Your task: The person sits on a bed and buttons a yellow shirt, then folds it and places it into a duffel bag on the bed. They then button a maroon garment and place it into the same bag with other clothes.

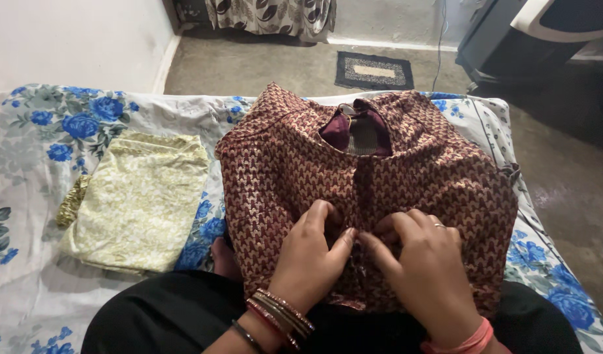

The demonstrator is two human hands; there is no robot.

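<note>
A maroon-and-gold patterned blouse (380,170) lies spread on the floral bedsheet (52,131), its near middle pinched between the left hand (311,252) and right hand (426,262), a folded pale-yellow cloth (141,200) lying well to their left.

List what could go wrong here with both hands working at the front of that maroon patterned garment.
1. The left hand and right hand pinch the front opening of the maroon patterned garment close together; a hard tug might strain the seam or fastening.
2. The ring and bangles sit near the woven fabric and could snag threads.
3. The garment's right edge lies near the edge of the floral bedsheet; it could slip toward the floor.
</note>
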